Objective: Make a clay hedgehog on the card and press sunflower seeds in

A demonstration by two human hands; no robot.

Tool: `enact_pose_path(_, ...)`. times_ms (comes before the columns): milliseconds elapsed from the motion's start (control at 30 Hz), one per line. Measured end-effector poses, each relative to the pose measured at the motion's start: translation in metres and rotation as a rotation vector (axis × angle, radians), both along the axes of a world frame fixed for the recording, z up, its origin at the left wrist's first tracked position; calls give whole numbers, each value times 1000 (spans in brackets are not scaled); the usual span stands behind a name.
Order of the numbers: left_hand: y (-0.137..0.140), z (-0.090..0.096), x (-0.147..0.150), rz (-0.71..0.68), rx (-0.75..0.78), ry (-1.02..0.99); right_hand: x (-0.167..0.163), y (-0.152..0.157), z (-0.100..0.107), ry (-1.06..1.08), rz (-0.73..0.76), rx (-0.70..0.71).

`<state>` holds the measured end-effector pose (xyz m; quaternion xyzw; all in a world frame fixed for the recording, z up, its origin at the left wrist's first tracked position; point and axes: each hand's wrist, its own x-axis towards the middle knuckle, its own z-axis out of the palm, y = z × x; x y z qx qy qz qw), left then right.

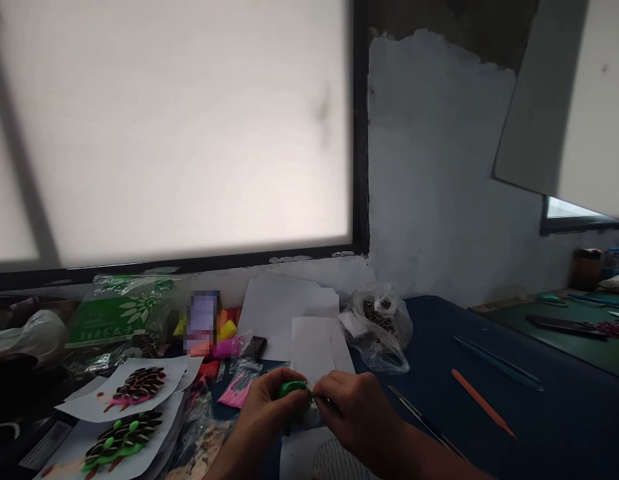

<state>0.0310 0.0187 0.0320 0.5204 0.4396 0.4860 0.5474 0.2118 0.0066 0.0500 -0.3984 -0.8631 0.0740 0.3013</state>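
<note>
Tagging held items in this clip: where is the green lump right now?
In the head view, the green lump is low, just left of centre, held in the left hand, with the right hand close on its right.

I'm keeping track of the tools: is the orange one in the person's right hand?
No, the orange tool lies on the blue tabletop, apart from the right hand.

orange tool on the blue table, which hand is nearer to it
Right. The right hand is left of the orange tool in the picture; the left hand is farther left, beyond the right.
</note>
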Motion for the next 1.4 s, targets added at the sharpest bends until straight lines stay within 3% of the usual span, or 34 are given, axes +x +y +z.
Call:
enact_pose_path(67,4,-2,-4,19,7,26,0,-1,3,-1,22,-10)
enact_pose_path(133,7,-3,-11,44,23,52,0,-2,8,85,91,-111)
enact_pose_path(333,16,5,-38,119,67,162,1,0,24,632,218,-739)
enact_pose_path(500,27,5,-51,203,140,390,3,7,23,773,273,-901)
enact_pose_path(700,33,-9,-61,388,296,690,1,6,20,778,223,-912)
enact_pose_path(867,29,-4,-59,438,390,686,2,8,14,729,164,-925)
enact_pose_path(1000,18,10,-37,262,333,513,3,10,11,694,147,-901)
enact_pose_path(1100,6,15,-14,-6,192,373,2,10,8,667,182,-839)
enact_pose_path(1167,1,13,-2,-212,12,136,1,8,7,647,196,-792)
enact_pose_path(1300,-1,3,4,-209,-61,-14,0,2,9,585,154,-680)
enact_pose_path(1400,1,-1,-1,-148,-67,-54,1,1,12,527,98,-712)
